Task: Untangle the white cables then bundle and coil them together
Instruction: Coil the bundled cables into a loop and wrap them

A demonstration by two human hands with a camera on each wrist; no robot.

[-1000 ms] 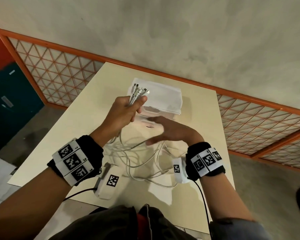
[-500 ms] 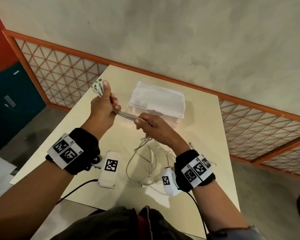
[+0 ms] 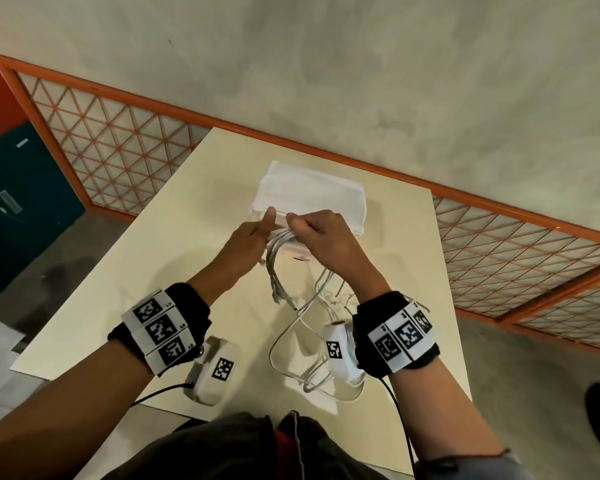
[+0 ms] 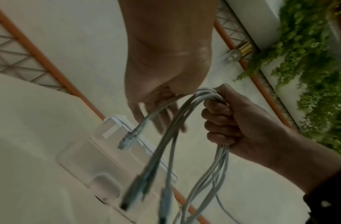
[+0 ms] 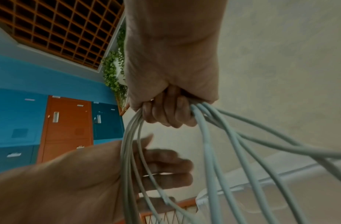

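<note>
Several white cables [image 3: 274, 268] are gathered in a bundle above the cream table [image 3: 153, 271]. My right hand [image 3: 323, 233] grips the bent top of the bundle in a fist, as the left wrist view shows [image 4: 228, 121]. Close beside it is my left hand [image 3: 253, 237], thumb up and fingers straight [image 5: 156, 171], with strands running across its palm. The connector ends [image 3: 275, 296] dangle free below the hands [image 4: 125, 141]. Slack loops [image 3: 302, 368] lie on the table near my right wrist.
A clear plastic box with a white lid [image 3: 312, 195] stands on the table just beyond the hands. An orange lattice railing [image 3: 101, 143] runs behind the table. The table's near edge is close to my body.
My left hand held the connector ends up at the left; it has let them go and come back beside the right hand. The right hand now grips the bundle at a bend.
</note>
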